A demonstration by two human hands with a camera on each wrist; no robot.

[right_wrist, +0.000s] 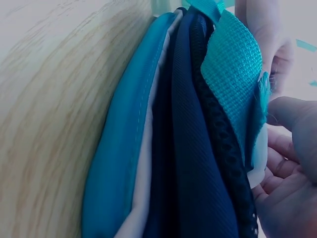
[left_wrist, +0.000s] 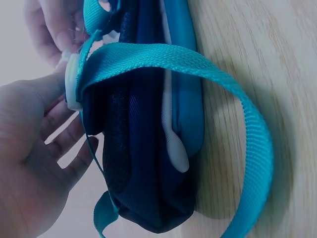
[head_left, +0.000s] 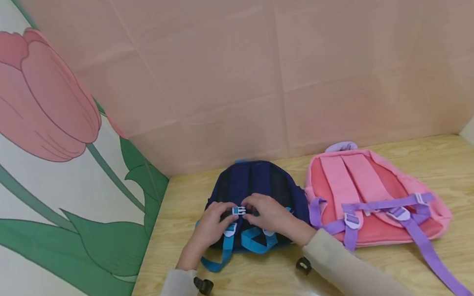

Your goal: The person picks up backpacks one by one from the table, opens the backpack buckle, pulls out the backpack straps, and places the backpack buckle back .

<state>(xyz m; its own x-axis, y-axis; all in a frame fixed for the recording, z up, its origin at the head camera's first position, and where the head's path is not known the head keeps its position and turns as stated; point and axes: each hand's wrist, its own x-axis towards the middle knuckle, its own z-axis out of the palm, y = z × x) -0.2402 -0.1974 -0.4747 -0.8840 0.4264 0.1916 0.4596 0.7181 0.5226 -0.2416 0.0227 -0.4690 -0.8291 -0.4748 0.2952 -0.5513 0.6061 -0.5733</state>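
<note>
Head view: the white buckle (head_left: 239, 210) is sitting over the middle of the dark blue backpack (head_left: 249, 178), its prongs (head_left: 242, 210) showing toward my right. My left hand (head_left: 213, 223) is pinching one end and my right hand (head_left: 269, 213) is pinching the other. I am, I judge, working the buckle's two halves; whether I am joining or parting them, I cannot tell. Either way, the next move is probably calling for keeping both halves in line. Below, the blue straps (head_left: 253, 245) are hanging in loose loops. The backpack is lying strap-side up on the wooden table (head_left: 246, 295); the pink backpack (head_left: 340, 179) is lying just beside it, to my right.
</note>
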